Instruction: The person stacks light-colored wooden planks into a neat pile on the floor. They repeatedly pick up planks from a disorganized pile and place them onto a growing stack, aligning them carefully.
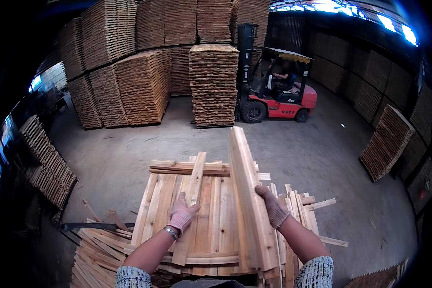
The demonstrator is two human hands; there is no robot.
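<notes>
My left hand [181, 215], in a pale knitted glove, grips a narrow wooden slat [195, 182] that lies slantwise over the layer of boards. Its thumb is on the slat's right side. My right hand [273, 207], also gloved, is closed on the right side of a bundle of long boards [248, 192], which stands on edge with its far end raised. Most of that hand's fingers are hidden by the bundle or the glove's angle. Beneath both hands, a layer of planks [216, 216] lies side by side, with crosswise boards [177, 166] at its far end.
Loose slats [98, 252] lie at the lower left, and more boards [317, 206] stick out on the right. Farther off, a red forklift [278, 103] with a seated person stands beside a tall wood stack [214, 86]. Other stacks [139, 86] line the back.
</notes>
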